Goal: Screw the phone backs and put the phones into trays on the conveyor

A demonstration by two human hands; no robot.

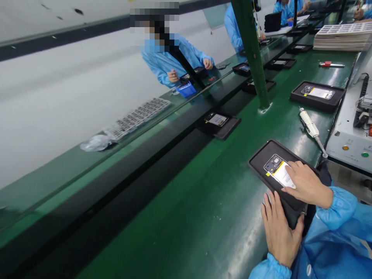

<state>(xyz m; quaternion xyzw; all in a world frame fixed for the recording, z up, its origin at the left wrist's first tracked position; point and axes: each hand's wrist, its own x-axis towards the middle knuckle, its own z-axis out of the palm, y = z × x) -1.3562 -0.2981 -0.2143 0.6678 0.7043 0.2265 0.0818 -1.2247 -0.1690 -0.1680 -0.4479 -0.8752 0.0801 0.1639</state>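
Phone lies in the black tray at near right, our right hand curled over it, our left hand spread at the tray's near corner; whether either grips, we cannot tell. We'd best press lightly.

1. White electric screwdriver, lying on the green workbench, cord trailing toward the right edge.
2. Pale machine housing at far right, with an orange button and a green button.
3. Slim silver tool with a red band, near a thick pile of gridded pale panels.
4. Slanting green post, rising from the workbench.
5. Across the bench, co-worker in a blue smock; blue bin nearby.
6. Compartmented parts tray, with a crumpled clear plastic bag just beside.
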